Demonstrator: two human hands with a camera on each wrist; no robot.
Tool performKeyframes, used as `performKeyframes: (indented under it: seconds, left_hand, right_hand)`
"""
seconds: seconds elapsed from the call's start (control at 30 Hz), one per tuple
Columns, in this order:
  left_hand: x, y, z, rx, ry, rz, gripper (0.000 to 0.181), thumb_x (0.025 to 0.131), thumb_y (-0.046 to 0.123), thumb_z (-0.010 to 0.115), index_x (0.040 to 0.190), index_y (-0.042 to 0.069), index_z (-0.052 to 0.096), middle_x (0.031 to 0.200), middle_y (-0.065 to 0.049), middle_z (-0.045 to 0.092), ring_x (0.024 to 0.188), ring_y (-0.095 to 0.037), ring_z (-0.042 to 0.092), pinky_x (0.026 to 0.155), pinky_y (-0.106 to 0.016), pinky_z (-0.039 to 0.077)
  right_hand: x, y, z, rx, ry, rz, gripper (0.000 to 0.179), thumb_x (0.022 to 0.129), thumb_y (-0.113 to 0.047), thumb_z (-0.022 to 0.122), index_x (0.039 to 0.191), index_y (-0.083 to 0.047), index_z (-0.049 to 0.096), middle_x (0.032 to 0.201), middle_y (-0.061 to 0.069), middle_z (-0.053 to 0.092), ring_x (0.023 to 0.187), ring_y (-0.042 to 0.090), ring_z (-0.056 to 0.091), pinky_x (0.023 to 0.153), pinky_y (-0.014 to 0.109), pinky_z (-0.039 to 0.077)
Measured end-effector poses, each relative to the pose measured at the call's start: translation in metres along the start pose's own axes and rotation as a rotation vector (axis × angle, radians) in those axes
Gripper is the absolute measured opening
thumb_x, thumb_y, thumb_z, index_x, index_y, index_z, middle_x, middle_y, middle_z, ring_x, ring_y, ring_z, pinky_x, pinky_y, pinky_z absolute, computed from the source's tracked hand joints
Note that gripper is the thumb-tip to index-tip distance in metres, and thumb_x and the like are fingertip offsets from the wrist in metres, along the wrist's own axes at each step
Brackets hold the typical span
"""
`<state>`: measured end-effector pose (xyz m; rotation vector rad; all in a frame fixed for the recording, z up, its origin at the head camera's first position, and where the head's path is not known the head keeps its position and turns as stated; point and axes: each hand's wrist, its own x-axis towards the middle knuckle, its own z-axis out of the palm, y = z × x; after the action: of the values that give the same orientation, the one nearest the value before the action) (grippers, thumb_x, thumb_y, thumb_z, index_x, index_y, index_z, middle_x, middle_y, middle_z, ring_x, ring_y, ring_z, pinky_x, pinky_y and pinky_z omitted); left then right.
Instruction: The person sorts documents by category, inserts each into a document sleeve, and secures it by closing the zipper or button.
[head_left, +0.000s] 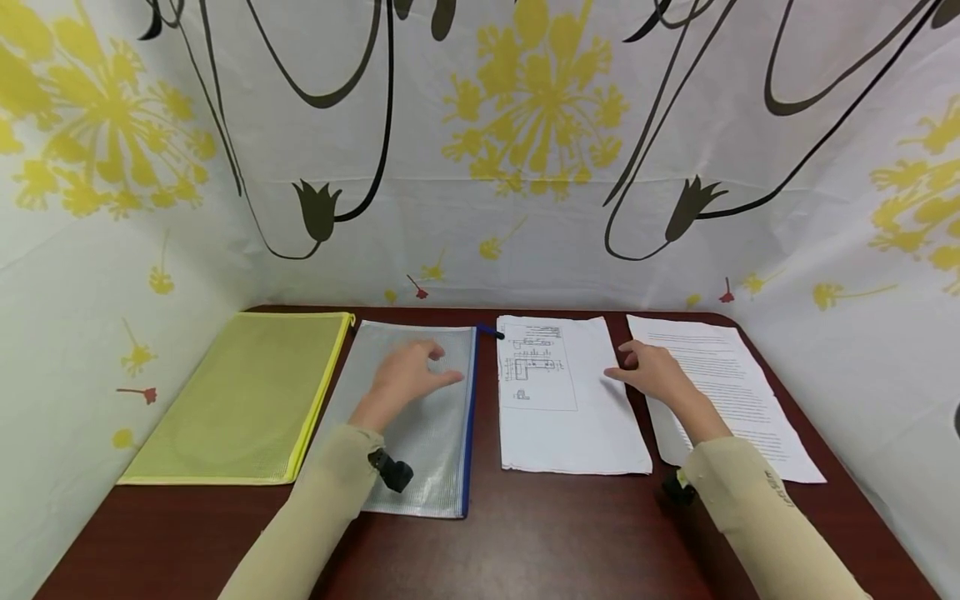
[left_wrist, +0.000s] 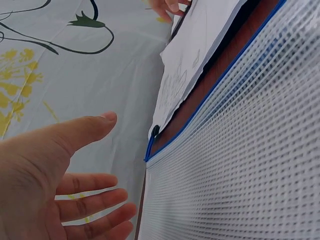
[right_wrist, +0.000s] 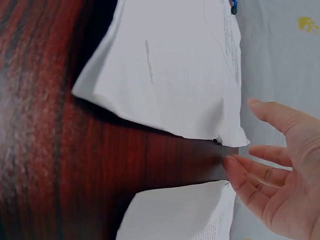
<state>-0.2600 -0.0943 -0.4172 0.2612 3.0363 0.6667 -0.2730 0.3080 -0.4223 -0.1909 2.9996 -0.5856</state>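
Note:
My left hand (head_left: 408,372) hovers over a clear mesh zip folder (head_left: 420,450) edged in blue, its thumb and fingers apart and holding nothing. In the left wrist view the fingers (left_wrist: 95,205) are loosely extended beside that folder's zip end. Near the right edge of a paper stack with a technical drawing (head_left: 555,433) is my right hand (head_left: 656,375), also holding nothing. The right wrist view has its relaxed fingers (right_wrist: 250,187) by the gap between this stack and the printed text sheets (head_left: 720,375). Whether any fingertip touches paper, I cannot tell.
A yellow mesh zip folder (head_left: 232,400) lies at the far left of the dark wooden table (head_left: 570,533). A blue zip pull (head_left: 489,331) reaches the drawing stack's corner. White patterned cloth (head_left: 465,250) hangs behind and at both sides.

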Motion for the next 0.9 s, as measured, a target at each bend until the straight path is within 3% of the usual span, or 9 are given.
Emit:
performKeyframes:
  seconds: [0.3, 0.5, 0.7, 0.9]
  left_hand:
    - [-0.007, 0.005, 0.01, -0.033, -0.032, -0.002, 0.06, 0.083, 0.058, 0.072, 0.124, 0.014, 0.066, 0.123, -0.005, 0.069, 0.112, -0.023, 0.064, 0.094, -0.041, 0.055]
    - [-0.012, 0.011, 0.016, -0.047, -0.047, -0.017, 0.058, 0.083, 0.059, 0.073, 0.121, 0.015, 0.067, 0.118, -0.004, 0.07, 0.108, -0.022, 0.065, 0.089, -0.039, 0.056]
    - [-0.017, 0.017, 0.02, -0.05, -0.059, -0.003, 0.055, 0.081, 0.058, 0.074, 0.112, 0.013, 0.069, 0.103, -0.002, 0.069, 0.091, -0.016, 0.062, 0.078, -0.033, 0.054]
    - [-0.02, 0.019, 0.026, -0.062, -0.078, 0.015, 0.053, 0.081, 0.058, 0.075, 0.106, 0.013, 0.069, 0.09, 0.001, 0.064, 0.079, -0.013, 0.056, 0.069, -0.028, 0.049]
  right_hand:
    - [-0.003, 0.001, 0.002, 0.029, -0.002, 0.019, 0.068, 0.093, -0.038, 0.067, 0.14, 0.008, 0.047, 0.118, 0.028, 0.064, 0.101, 0.039, 0.064, 0.081, 0.049, 0.054]
    - [-0.003, -0.001, 0.003, 0.051, -0.01, 0.026, 0.069, 0.093, -0.035, 0.068, 0.14, 0.01, 0.044, 0.111, 0.027, 0.065, 0.081, 0.027, 0.067, 0.071, 0.04, 0.054]
    - [-0.001, -0.002, 0.006, 0.062, -0.023, 0.045, 0.069, 0.092, -0.033, 0.07, 0.137, 0.011, 0.044, 0.103, 0.022, 0.065, 0.069, 0.019, 0.066, 0.065, 0.035, 0.051]
    - [-0.001, -0.006, 0.009, 0.044, -0.03, 0.068, 0.065, 0.089, -0.037, 0.072, 0.13, 0.008, 0.049, 0.102, 0.021, 0.065, 0.075, 0.022, 0.062, 0.068, 0.037, 0.05]
